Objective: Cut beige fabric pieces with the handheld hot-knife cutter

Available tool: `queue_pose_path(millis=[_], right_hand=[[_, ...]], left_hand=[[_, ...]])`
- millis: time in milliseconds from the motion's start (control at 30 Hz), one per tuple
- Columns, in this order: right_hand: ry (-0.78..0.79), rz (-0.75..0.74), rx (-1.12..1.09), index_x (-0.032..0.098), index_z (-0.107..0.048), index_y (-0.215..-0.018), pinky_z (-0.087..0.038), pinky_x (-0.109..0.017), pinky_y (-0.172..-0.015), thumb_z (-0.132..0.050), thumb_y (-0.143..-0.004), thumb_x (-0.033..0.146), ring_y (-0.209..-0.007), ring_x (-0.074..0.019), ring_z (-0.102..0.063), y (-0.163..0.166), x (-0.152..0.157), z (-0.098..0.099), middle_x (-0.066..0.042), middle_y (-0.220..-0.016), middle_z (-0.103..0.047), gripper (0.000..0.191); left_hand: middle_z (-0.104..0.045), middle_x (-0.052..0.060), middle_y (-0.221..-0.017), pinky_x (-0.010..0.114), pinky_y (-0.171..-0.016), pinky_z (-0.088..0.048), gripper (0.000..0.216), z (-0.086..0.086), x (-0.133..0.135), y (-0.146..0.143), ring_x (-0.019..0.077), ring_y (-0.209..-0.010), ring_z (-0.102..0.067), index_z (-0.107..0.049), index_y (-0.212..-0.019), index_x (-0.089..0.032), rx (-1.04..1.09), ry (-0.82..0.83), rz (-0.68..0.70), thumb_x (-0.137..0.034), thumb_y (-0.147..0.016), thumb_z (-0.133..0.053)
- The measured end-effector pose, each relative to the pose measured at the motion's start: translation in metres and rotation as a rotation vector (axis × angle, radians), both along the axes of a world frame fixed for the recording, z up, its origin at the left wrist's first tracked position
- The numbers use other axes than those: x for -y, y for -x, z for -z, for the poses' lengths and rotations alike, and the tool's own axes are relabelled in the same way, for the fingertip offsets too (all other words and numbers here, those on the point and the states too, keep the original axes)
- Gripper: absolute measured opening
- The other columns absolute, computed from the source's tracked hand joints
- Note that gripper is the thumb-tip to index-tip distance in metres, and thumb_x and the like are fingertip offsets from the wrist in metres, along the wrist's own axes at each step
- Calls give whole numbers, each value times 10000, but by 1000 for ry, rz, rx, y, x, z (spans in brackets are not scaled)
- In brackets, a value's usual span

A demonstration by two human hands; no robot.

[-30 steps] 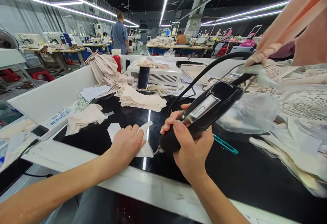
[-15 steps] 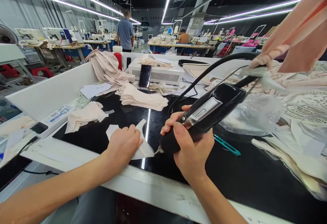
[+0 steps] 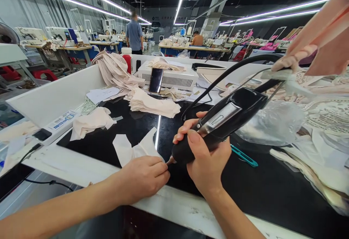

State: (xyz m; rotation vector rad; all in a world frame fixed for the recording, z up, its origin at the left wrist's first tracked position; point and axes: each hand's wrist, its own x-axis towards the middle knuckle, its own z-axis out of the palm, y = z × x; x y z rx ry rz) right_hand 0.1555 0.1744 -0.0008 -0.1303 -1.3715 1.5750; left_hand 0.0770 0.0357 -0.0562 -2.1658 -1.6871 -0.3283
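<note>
My right hand is wrapped round a black corded hand tool with a silver switch plate. Its narrow metal tip points down and left. Against that tip, or very near it, is my left hand, fingers closed at the lower right edge of a white fabric piece. The fingers hide part of that edge, so whether the tip touches cloth I cannot tell. The piece lies on the black glossy tabletop. Black and thin cables run from the tool's back end up to a knotted pink cloth strip.
A pale fabric stack lies behind the work, near a phone and a white vented box. Teal snips, a plastic bag and lace pieces are at right. A crumpled pale cloth lies left. Two people are further back.
My left hand has slid right and towards me, from the middle of the white piece to its edge by the tool's tip. My right hand keeps the tool almost still.
</note>
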Motion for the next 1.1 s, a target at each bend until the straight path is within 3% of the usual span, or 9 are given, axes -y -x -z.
queue_pose_path(millis=[200, 333, 567, 1100], right_hand=[[7, -3, 16, 256, -564, -1073, -540, -271, -534, -793, -783, 280, -560, -121, -609, 0, 0, 0, 56, -744, -641, 370], [3, -9, 13, 263, -557, -1070, -533, -270, -523, -796, -789, 294, -560, -123, -609, 1, 0, 0, 62, -748, -634, 370], [9, -16, 5, 259, -579, -1075, -544, -273, -546, -801, -793, 288, -579, -123, -613, 1, 0, 1, 52, -760, -645, 360], [39, 24, -26, 231, -579, -1048, -537, -275, -540, -822, -771, 308, -556, -118, -603, 7, -3, -4, 54, -748, -657, 376]], left_hand=[[-692, 109, -1019, 313, -899, -598, 328, 7, 4, 12, 186, -970, -661, -655, -1052, -108, 37, 67, -6, -50, -1052, -332], [-698, 135, -1103, 319, -929, -593, 289, 7, 7, 16, 197, -1016, -673, -644, -1133, -90, 57, 48, -15, -72, -1052, -367], [-700, 118, -1064, 330, -888, -594, 232, 9, 8, 16, 216, -995, -689, -632, -1153, -102, 123, -17, -79, -104, -1057, -421], [-668, 119, -1115, 343, -920, -583, 216, 3, 13, 13, 232, -1042, -652, -637, -1179, -117, 271, 28, -112, -88, -1014, -500]])
